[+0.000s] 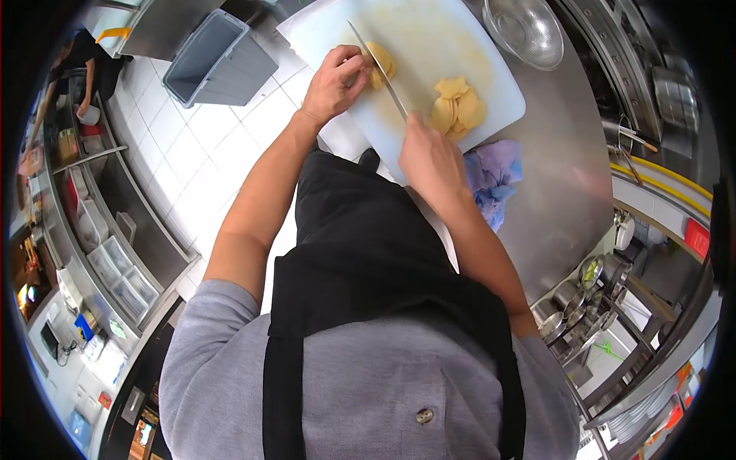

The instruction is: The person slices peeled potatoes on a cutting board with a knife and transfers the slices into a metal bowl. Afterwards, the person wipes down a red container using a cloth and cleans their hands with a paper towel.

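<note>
A white cutting board (491, 69) lies on the steel counter. In my right hand (433, 157) is the handle of a kitchen knife (387, 80), its long blade pointing up and left across the board. My left hand (335, 86) has its fingers curled against a yellow piece of food (381, 61), which looks like peeled potato, at the board's left side. The blade lies over that piece, close to my fingertips. Right of the knife sits a loose pile of thin yellow slices (457, 107).
A blue and purple cloth (494, 180) lies beside the board's lower right corner. At the far right of the board stands a metal colander (524, 31). A grey bin (222, 61) is on the tiled floor to the left. Another person's arm (87, 80) shows far left, near a white container.
</note>
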`<state>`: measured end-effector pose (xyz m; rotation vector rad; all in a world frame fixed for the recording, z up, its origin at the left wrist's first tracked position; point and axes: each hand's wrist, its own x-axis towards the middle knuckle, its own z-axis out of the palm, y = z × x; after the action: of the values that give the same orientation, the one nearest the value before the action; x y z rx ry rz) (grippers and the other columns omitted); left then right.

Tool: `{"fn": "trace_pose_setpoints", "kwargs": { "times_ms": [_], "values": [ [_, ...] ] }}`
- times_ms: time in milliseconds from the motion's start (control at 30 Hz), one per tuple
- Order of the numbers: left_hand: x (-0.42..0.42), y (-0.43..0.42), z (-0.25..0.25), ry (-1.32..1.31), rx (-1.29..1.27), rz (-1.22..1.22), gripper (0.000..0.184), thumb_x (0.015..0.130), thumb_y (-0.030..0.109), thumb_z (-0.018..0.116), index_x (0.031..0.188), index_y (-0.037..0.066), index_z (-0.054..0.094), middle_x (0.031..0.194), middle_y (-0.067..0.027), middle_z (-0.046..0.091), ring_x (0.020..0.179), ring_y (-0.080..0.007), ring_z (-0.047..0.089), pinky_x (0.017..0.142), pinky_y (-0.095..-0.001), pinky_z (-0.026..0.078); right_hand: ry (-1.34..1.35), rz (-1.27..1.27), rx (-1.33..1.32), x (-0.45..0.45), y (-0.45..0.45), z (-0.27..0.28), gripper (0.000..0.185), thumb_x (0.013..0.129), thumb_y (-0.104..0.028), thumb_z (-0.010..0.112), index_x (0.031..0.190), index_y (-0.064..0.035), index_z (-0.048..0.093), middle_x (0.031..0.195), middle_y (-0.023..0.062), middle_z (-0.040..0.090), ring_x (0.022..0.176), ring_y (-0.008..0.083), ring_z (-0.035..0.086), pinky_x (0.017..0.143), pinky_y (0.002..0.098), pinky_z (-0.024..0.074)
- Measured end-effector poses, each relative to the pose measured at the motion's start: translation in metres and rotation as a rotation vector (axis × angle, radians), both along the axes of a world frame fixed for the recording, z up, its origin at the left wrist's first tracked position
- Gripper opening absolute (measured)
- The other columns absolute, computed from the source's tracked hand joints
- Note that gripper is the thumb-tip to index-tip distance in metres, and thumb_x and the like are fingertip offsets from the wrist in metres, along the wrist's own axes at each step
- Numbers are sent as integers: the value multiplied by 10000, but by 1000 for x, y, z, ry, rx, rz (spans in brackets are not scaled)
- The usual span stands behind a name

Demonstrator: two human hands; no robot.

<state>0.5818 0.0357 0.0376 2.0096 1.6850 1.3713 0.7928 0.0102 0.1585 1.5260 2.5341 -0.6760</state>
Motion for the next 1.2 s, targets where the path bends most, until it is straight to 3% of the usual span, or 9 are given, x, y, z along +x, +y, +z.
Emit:
{"fn": "trace_pose_setpoints", "kwargs": {
  "times_ms": [367,533,667,733,867,933,1133,1200],
  "values": [
    [1,0,-1,-4,-22,6,175,889,39,724,1057,82,700,1101,-94,640,990,-282,653,825,-377,572,-44,-37,-183,37,-28,10,205,921,-43,525,1104,44,495,844,309,704,841,480,712,758,556,568],
    [0,0,-3,49,39,-16,179,899,41,721,1071,85,697,1120,-94,635,984,-278,666,805,-370,579,105,-16,-39,2,10,-61,227,929,-47,505,1135,47,515,871,310,708,854,485,709,796,581,555],
    [1,-2,-3,-9,-21,0,180,881,49,734,1051,102,707,1108,-94,641,1008,-290,640,852,-383,571,53,-23,-45,-13,23,-52,215,934,-52,499,1122,50,524,892,313,712,851,487,709,803,581,556],
    [1,-2,-2,-2,-26,13,178,881,50,736,1048,101,707,1107,-93,642,1005,-289,641,848,-382,573,72,-13,-3,-10,18,-43,195,998,-111,462,1099,45,522,824,336,679,837,524,679,754,603,533],
    [1,-2,-3,-1,-20,19,166,882,59,741,1040,98,706,1105,-88,643,984,-287,647,826,-378,579,5,-44,-72,0,-1,3,194,996,-116,472,1096,45,512,836,331,681,852,521,678,767,605,527],
    [1,0,-3,8,-5,21,165,883,64,742,1040,99,707,1105,-87,644,978,-285,650,820,-376,581,-68,-39,-103,5,-10,15,210,937,-63,514,1107,58,495,879,320,710,885,487,715,807,564,566],
    [-1,0,-5,-5,-39,7,170,891,80,739,1054,111,704,1114,-79,643,997,-281,649,831,-375,584,-81,-68,-194,24,-22,17,208,934,-61,514,1109,51,499,910,330,704,887,495,708,810,573,561],
    [-2,1,-7,-3,-4,-11,179,893,82,735,1065,126,705,1121,-74,643,1006,-277,648,834,-374,587,-59,-53,-148,13,-10,-13,213,937,-62,508,1120,45,505,926,332,702,892,499,704,815,579,556]
  ]
}}
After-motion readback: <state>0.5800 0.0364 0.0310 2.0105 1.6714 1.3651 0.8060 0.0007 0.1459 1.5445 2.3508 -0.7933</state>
